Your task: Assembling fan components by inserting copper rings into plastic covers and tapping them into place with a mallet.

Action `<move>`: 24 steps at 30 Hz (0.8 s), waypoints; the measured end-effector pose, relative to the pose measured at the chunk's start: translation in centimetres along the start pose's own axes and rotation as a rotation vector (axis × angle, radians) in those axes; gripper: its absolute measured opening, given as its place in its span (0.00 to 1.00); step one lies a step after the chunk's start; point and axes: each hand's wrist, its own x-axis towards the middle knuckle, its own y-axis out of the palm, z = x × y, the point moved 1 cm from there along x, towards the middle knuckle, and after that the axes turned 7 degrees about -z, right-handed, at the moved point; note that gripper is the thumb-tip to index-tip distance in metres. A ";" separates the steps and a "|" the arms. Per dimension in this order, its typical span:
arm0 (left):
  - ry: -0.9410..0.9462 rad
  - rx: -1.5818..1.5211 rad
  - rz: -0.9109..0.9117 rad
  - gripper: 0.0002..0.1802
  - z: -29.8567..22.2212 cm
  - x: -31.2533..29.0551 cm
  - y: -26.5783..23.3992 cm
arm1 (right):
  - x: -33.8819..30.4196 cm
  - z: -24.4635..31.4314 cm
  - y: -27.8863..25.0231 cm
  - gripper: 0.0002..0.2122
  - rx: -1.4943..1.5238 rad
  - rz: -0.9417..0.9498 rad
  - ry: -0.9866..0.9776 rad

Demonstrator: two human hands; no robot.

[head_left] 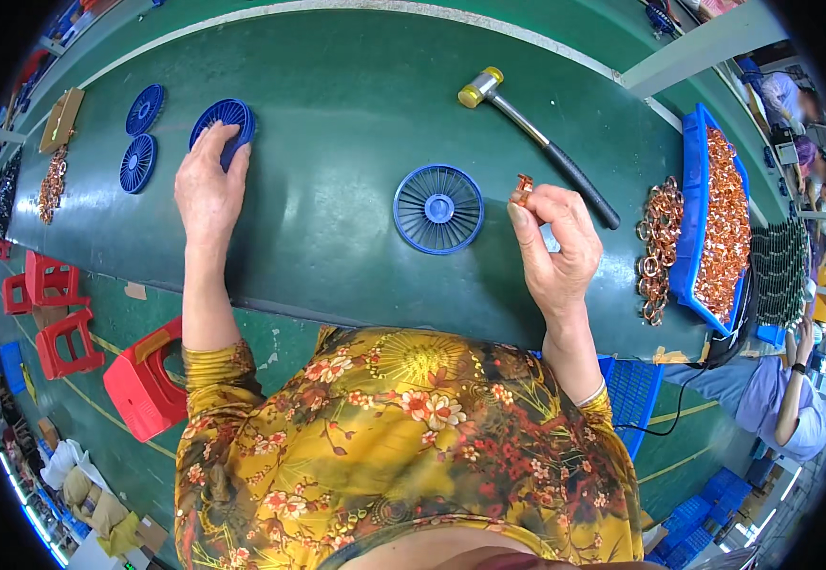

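Pinched between thumb and fingertips of the right hand (553, 245): a small copper ring piece (524, 189), held up just above the green counter (337, 114), grip clamped on it. Pressed flat by the left hand (206, 185): a blue round slotted disc (227, 122) at far left of the counter, fingers spread over its near edge (not curled round it). Lay between the two hands, nearer the right: another blue disc (438, 209) with radial spokes, flat and untouched. Two more blue discs (141, 135) farther left, close together. Beyond the right hand: a mallet (534, 133) with yellow head and black handle, lying slantwise. To the right: loose copper rings (658, 249) heaped beside a blue tray (696, 218) filled with the same. Below the counter's left edge: red stools (69, 332).
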 end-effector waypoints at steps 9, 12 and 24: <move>-0.055 0.000 -0.047 0.13 -1.0 -1.1 -0.2 | -0.4 0.5 -0.5 0.06 0.010 0.023 0.024; -0.034 0.020 -0.048 0.13 -1.2 -0.8 0.0 | -0.2 -0.3 -0.4 0.04 -0.299 0.034 0.008; -0.003 -0.317 -0.271 0.14 -1.7 -1.1 -1.0 | -1.0 -1.1 -1.2 0.09 -0.347 0.264 0.534</move>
